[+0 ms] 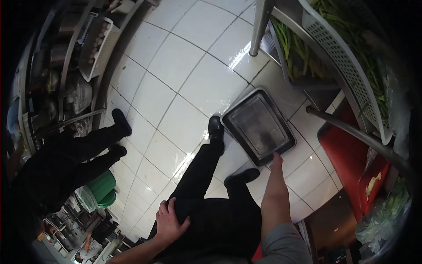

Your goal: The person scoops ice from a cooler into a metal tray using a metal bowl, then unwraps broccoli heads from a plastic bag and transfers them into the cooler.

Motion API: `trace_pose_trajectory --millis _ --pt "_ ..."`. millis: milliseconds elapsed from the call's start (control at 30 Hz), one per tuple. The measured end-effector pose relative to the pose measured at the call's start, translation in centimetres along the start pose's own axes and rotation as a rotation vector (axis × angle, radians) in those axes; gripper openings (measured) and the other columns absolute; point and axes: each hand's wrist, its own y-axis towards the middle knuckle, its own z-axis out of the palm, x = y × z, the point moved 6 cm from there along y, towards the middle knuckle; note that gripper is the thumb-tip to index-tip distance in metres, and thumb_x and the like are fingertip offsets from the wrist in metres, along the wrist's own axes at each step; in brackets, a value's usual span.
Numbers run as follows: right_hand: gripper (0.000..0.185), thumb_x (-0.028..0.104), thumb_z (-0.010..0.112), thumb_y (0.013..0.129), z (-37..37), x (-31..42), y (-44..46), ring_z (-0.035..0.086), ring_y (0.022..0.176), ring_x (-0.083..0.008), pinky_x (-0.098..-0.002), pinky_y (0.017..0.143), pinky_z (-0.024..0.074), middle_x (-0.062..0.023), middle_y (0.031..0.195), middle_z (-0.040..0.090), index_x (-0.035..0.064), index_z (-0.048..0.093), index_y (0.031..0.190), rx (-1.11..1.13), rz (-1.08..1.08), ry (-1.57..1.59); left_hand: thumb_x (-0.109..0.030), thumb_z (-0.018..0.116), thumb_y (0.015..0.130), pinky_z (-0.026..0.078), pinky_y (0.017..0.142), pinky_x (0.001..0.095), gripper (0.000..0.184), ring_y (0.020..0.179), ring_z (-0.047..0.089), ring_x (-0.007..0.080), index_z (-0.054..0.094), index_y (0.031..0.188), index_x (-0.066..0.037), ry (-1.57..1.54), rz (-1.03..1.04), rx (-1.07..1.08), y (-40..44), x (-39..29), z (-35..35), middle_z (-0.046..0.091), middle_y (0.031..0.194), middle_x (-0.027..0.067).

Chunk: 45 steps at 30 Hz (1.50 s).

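A rectangular metal tray (258, 125) with a dark, worn bottom lies on or close to the tiled floor in front of my shoes. My right hand (276, 161) reaches down to its near rim and appears to grip it; most of the fingers are hidden from above. My left hand (170, 223) rests on my dark-clothed thigh, fingers spread, holding nothing.
On the right, a metal rack holds a perforated crate (338, 48) of green stalks and a lower tray (303, 59) of greens. A red bin (347, 154) stands below. Another person (74, 158) is at the left shelves, where a white basket (99, 53) holds round items.
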Motion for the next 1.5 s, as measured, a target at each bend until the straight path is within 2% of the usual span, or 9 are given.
trace_pose_trajectory --millis 267,400,533,600,800,1000,1100,1200,1500 --pt "0.038 0.030 0.059 0.073 3.3 -3.5 0.6 0.051 0.095 -0.0202 -0.0407 0.083 0.0360 -0.0049 0.100 0.057 0.0088 0.056 0.104 0.442 -0.041 0.359 -0.050 0.056 0.071 0.030 0.094 0.0474 0.084 0.111 0.035 0.0415 0.020 0.130 -0.001 0.113 0.005 -0.073 0.2 1.1 0.3 0.029 0.120 0.0281" --pt "0.030 0.025 0.062 0.070 1.3 -3.6 -2.9 0.054 0.075 -0.0208 -0.0384 0.068 0.0416 -0.0059 0.082 0.055 0.0071 0.055 0.092 0.193 0.026 0.288 -0.052 0.055 0.071 0.032 0.092 0.0472 0.084 0.111 0.036 0.0386 0.021 0.129 -0.002 0.108 -0.001 -0.065 -0.1 0.9 0.9 0.032 0.119 0.0259" --pt "0.024 0.009 0.059 0.066 0.5 0.9 -9.0 0.052 0.055 -0.0194 -0.0321 0.045 0.0426 -0.0090 0.066 0.054 -0.0027 0.054 0.086 0.238 -0.383 0.241 -0.052 0.055 0.071 0.034 0.090 0.0458 0.084 0.111 0.038 0.0361 0.021 0.130 -0.003 0.103 -0.008 -0.009 -0.8 0.0 0.9 0.034 0.117 0.0247" --pt "0.023 0.008 0.058 0.065 -0.6 5.6 -14.1 0.056 0.061 -0.0194 -0.0330 0.051 0.0464 -0.0100 0.067 0.058 -0.0043 0.055 0.083 0.099 -0.875 0.019 -0.052 0.055 0.071 0.035 0.090 0.0457 0.084 0.111 0.038 0.0354 0.021 0.130 -0.003 0.126 0.001 0.018 -1.4 -0.9 1.0 0.035 0.118 0.0246" --pt "0.027 0.014 0.062 0.060 -13.1 9.2 -28.6 0.061 0.082 -0.0333 -0.0398 0.077 0.0463 -0.0187 0.081 0.063 -0.0029 0.060 0.081 -0.179 -0.590 -0.262 -0.056 0.055 0.070 0.030 0.091 0.0559 0.088 0.114 0.037 0.0392 0.019 0.132 -0.005 0.209 0.142 0.026 -1.9 -2.8 2.6 0.030 0.126 0.0287" --pt "0.031 0.014 0.062 0.059 -29.7 3.6 -39.6 0.063 0.058 -0.0255 -0.0326 0.043 0.0518 -0.0166 0.072 0.062 -0.0057 0.062 0.083 -0.103 -0.308 -0.006 -0.048 0.055 0.074 0.025 0.095 0.0570 0.079 0.117 0.035 0.0393 0.021 0.133 -0.009 0.297 0.407 0.157 -5.1 -9.9 -4.2 0.036 0.127 0.0223" --pt "0.028 0.012 0.063 0.059 -37.3 -1.5 -43.5 0.062 0.050 -0.0229 -0.0326 0.042 0.0518 -0.0151 0.061 0.060 -0.0091 0.061 0.077 -0.202 -0.191 0.107 -0.062 0.057 0.064 0.026 0.092 0.0578 0.086 0.118 0.038 0.0328 0.024 0.131 -0.019 0.446 0.475 0.132 1.1 -9.8 -4.0 0.042 0.125 0.0150" --pt "0.021 0.011 0.066 0.058 -43.4 -6.7 -48.8 0.060 0.048 -0.0215 -0.0335 0.039 0.0513 -0.0143 0.060 0.059 -0.0078 0.060 0.067 -0.369 -0.092 0.343 -0.042 0.060 0.073 0.039 0.089 0.0457 0.069 0.107 0.048 0.0375 0.036 0.123 -0.002 0.317 0.757 0.239 3.7 -12.3 -8.7 0.048 0.115 0.0265" --pt "0.012 0.003 0.059 0.061 -50.9 -20.3 -56.5 0.053 0.045 -0.0205 -0.0330 0.031 0.0388 -0.0102 0.059 0.054 -0.0022 0.052 0.070 -0.803 -0.077 1.040 -0.031 0.058 0.074 0.042 0.090 0.0372 0.056 0.109 0.048 0.0326 0.044 0.118 0.000 0.674 0.695 -0.014 9.2 -19.8 -24.0 0.050 0.117 0.0212"
